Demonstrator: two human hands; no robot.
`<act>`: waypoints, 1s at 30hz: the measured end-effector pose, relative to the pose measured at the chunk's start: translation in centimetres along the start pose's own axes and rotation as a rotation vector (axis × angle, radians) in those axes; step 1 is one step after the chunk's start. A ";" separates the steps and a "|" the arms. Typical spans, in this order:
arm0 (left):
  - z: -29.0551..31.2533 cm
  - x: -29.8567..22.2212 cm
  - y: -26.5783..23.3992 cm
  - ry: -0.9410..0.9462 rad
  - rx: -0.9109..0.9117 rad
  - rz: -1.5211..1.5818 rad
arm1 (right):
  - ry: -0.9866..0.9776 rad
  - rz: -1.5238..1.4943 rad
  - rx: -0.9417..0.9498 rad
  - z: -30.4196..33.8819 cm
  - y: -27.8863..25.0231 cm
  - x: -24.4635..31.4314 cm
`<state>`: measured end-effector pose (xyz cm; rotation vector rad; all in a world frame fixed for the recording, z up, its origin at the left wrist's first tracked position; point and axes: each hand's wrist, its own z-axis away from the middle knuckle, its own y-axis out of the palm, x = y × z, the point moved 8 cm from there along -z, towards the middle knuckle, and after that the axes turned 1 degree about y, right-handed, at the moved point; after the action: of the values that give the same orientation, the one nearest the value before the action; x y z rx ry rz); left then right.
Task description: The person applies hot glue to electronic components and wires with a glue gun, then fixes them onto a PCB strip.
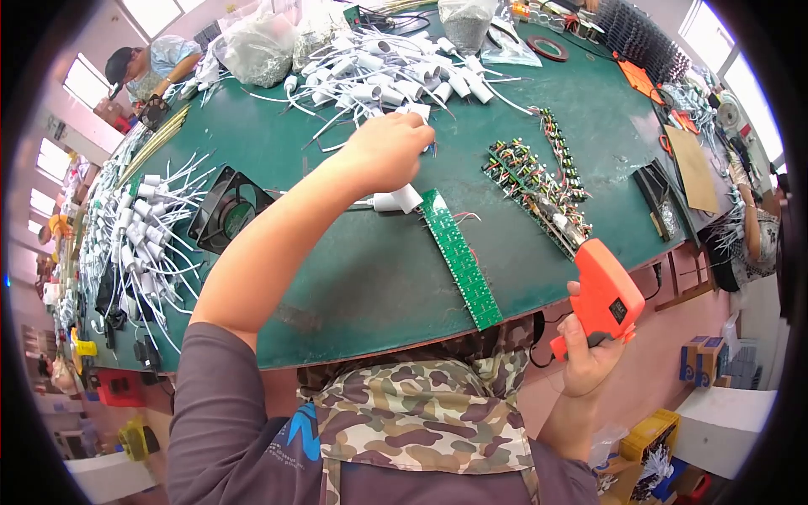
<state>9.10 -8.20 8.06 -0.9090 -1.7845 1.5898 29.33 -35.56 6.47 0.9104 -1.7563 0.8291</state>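
My left hand (389,150) reaches over the near edge of a pile of white cylindrical sockets with cords (366,80). Its fingers are curled closed at a white socket (414,110), partly hidden by the hand. Below it, another white socket (397,200) lies against the top end of a long green circuit board strip (459,257), which has thin red wires beside it. My right hand (587,358) grips an orange-red soldering gun (608,290) near the table's front edge. The gun's metal tip points up and left, over a strip of boards crowded with small components (530,189).
A black fan (227,210) and a heap of corded white sockets (143,231) occupy the left. Plastic bags (261,46) and a tape roll (547,49) stand at the back. Black bars (656,198) lie right. A co-worker (151,67) sits far left; another person is far right.
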 end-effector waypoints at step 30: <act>10.8 -5.0 -0.3 0.085 -0.250 0.390 | 0.000 -0.092 0.007 0.3 1.6 0.1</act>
<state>3.52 -18.75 7.13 -1.4954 -1.8544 1.5432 27.84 -35.05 6.29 0.9888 -1.6994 0.7758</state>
